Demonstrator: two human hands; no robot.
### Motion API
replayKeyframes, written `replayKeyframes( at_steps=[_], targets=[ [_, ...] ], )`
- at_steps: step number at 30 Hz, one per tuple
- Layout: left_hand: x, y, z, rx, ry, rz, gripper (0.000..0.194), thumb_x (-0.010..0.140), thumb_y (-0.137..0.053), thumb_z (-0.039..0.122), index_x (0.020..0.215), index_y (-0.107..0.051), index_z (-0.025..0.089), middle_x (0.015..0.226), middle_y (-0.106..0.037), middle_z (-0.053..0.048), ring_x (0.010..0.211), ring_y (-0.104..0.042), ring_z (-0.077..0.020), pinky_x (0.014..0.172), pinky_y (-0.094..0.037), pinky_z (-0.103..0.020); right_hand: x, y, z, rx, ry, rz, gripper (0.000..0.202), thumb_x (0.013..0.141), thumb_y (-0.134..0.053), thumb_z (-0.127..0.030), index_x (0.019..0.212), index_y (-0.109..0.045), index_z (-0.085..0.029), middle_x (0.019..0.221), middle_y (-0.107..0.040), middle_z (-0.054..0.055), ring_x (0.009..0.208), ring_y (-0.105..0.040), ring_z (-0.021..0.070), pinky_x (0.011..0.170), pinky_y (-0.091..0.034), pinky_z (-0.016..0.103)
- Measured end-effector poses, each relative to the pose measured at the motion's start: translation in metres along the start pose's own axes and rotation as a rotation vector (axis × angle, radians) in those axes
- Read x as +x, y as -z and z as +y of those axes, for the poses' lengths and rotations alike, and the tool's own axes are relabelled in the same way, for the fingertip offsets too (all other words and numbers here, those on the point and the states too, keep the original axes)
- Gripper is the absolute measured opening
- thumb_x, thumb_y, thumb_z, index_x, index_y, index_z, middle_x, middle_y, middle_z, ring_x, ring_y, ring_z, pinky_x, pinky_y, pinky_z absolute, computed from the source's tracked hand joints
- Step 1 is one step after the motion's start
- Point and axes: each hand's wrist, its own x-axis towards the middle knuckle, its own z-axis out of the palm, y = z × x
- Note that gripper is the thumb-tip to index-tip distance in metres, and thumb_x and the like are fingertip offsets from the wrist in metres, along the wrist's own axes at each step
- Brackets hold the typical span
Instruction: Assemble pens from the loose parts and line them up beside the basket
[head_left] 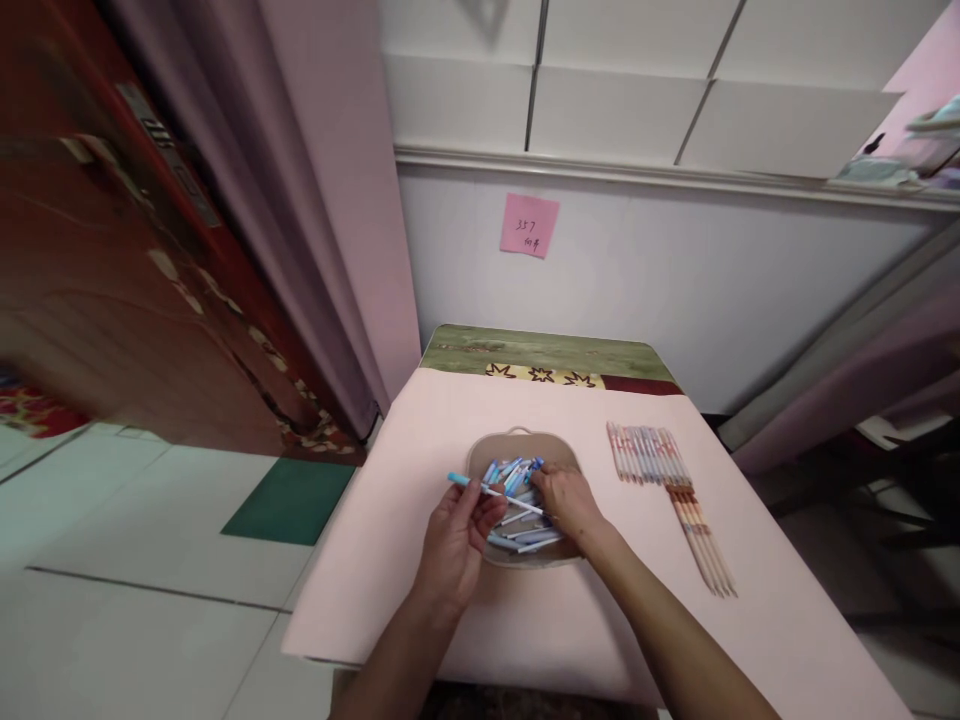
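A beige basket (pixel 487 447) stands on the table and holds many loose pens and blue pen caps (pixel 517 475). Over its left side, my left hand (pixel 459 530) pinches a white pen (pixel 517 503) with a light blue end, which slants down to the right. My right hand (pixel 568 497) reaches into the right part of the basket, fingers curled down among the blue caps. Its fingertips are partly hidden, so what they hold cannot be made out.
Right of the basket, a row of patterned pens (pixel 646 455) lies side by side, with several wooden-looking pencils (pixel 703 540) below it. The table has a pink cover (pixel 375 560). A pink note (pixel 529 225) is stuck on the wall behind; a brown door (pixel 165 250) is at left.
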Motion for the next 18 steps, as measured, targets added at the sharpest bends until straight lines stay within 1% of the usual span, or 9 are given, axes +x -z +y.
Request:
replayKeyframes(
  at_steps=[4,9,12,15,18],
  targets=[
    [-0.003,-0.002,-0.003,0.053,-0.023,-0.035,0.005,0.085,-0.058,0.012,0.082,-0.061,0.010,0.079,-0.071,-0.012,0.058,-0.066,-0.0108,0.057,-0.058,-0.019,0.002,0.000,0.001,0.003,-0.006,-0.004,0.024,0.090,-0.045,-0.016,0.093,-0.069,-0.017,0.098,-0.067,0.011,0.092,-0.062,0.0234,0.079,-0.041,0.031],
    [-0.003,-0.003,0.000,0.022,0.003,-0.018,0.005,0.084,-0.060,0.012,0.080,-0.061,0.010,0.076,-0.071,-0.010,0.058,-0.067,-0.0117,0.056,-0.058,-0.019,-0.002,0.007,0.002,0.024,-0.014,0.010,0.021,0.089,-0.048,-0.017,0.091,-0.069,-0.018,0.097,-0.068,0.009,0.091,-0.061,0.0209,0.079,-0.040,0.028],
    [0.002,0.001,0.011,-0.042,-0.002,0.025,0.011,0.086,-0.055,0.008,0.077,-0.061,0.009,0.076,-0.072,-0.011,0.059,-0.067,-0.0112,0.057,-0.058,-0.018,-0.010,0.015,0.007,0.076,-0.070,0.066,0.019,0.090,-0.049,-0.023,0.097,-0.066,-0.022,0.098,-0.068,0.006,0.093,-0.060,0.0188,0.078,-0.039,0.025],
    [0.011,0.007,0.024,-0.135,-0.035,0.090,0.018,0.088,-0.050,0.005,0.076,-0.063,0.009,0.073,-0.071,-0.009,0.061,-0.068,-0.0110,0.058,-0.058,-0.017,-0.018,0.022,0.012,0.175,-0.161,0.144,0.018,0.090,-0.050,-0.027,0.101,-0.065,-0.025,0.097,-0.068,0.003,0.089,-0.060,0.0171,0.073,-0.039,0.024],
    [0.017,0.010,0.033,-0.196,-0.042,0.128,0.019,0.088,-0.049,0.004,0.075,-0.063,0.009,0.074,-0.071,-0.009,0.066,-0.070,-0.0128,0.061,-0.059,-0.019,-0.021,0.025,0.014,0.194,-0.159,0.151,0.021,0.090,-0.050,-0.026,0.105,-0.065,-0.028,0.098,-0.068,0.003,0.092,-0.060,0.0170,0.074,-0.038,0.024]
  ],
)
